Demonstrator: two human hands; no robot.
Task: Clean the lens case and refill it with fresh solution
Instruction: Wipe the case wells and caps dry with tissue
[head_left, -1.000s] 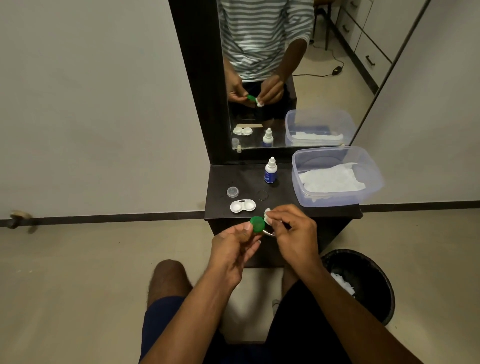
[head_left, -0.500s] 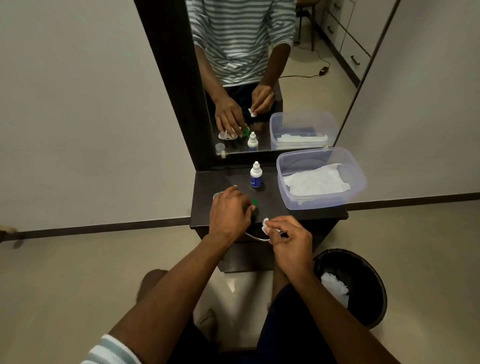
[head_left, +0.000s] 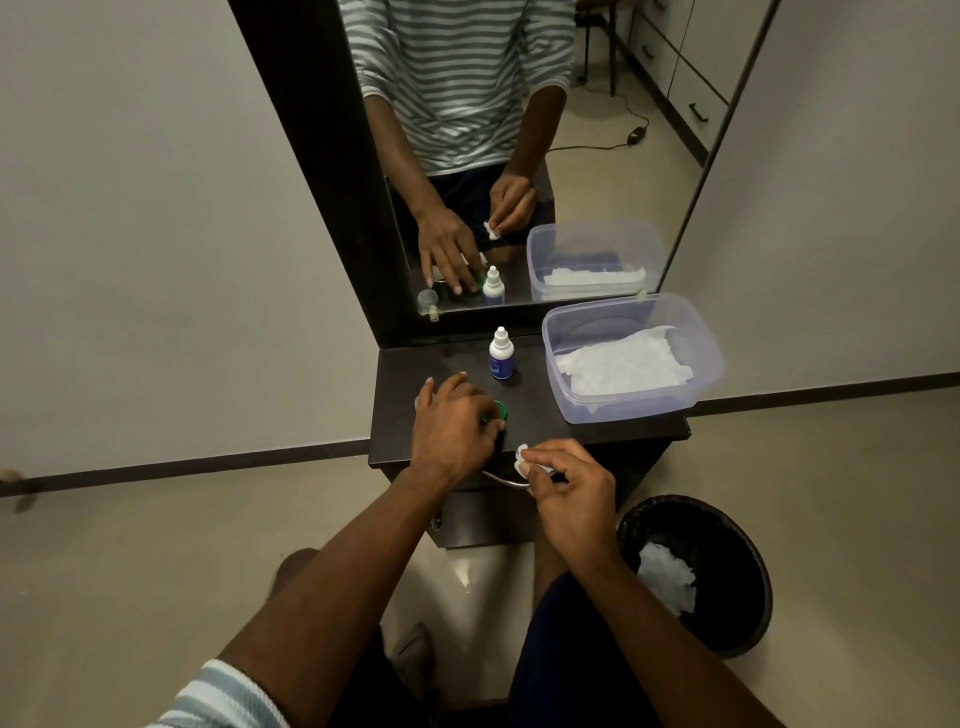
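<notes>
My left hand (head_left: 451, 428) reaches over the dark table (head_left: 540, 415) with its fingers down on a green cap (head_left: 500, 410). It hides the white lens case under it. My right hand (head_left: 569, 486) hovers at the table's front edge, pinching a small wad of white tissue (head_left: 521, 455). The white and blue solution bottle (head_left: 501, 356) stands upright behind my left hand, with its cap on.
A clear plastic tub (head_left: 571, 402) with white tissues sits on the table's right side. A black bin (head_left: 727, 618) holding used tissue stands on the floor at the right. A mirror (head_left: 597, 156) rises behind the table. A small clear cap (head_left: 417, 401) peeks out left of my left hand.
My left hand carried the green cap from in front of my body down onto the table, over the lens case. My right hand kept the tissue and barely moved.
</notes>
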